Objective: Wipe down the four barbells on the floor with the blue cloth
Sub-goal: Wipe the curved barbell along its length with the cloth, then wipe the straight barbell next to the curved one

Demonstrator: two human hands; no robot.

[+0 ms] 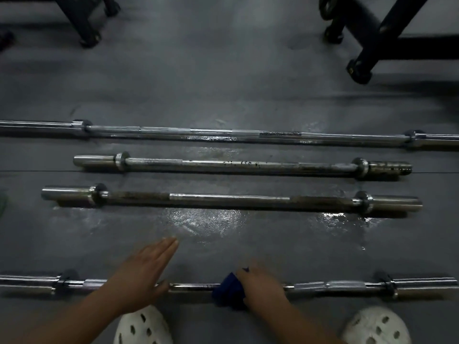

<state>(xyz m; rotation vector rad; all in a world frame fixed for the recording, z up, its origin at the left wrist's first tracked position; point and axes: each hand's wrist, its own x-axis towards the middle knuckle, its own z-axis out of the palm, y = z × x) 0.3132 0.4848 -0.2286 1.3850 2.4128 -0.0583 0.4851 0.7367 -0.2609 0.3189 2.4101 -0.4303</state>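
Several steel barbells lie side by side on the dark floor. The nearest barbell (193, 287) runs across the bottom of the view. My right hand (263, 288) grips the blue cloth (227, 291) wrapped around that bar's shaft near its middle. My left hand (146, 271) is flat with straight fingers over the same bar, left of the cloth. Farther away lie a dark barbell (228, 198), a shorter barbell (238, 165) and a long barbell (223, 132).
Wet shiny patches (206, 219) mark the floor between the bars. Black equipment frames stand at the far left (84, 23) and far right (372, 40). My white perforated shoes (144, 326) (375, 326) sit just behind the nearest bar.
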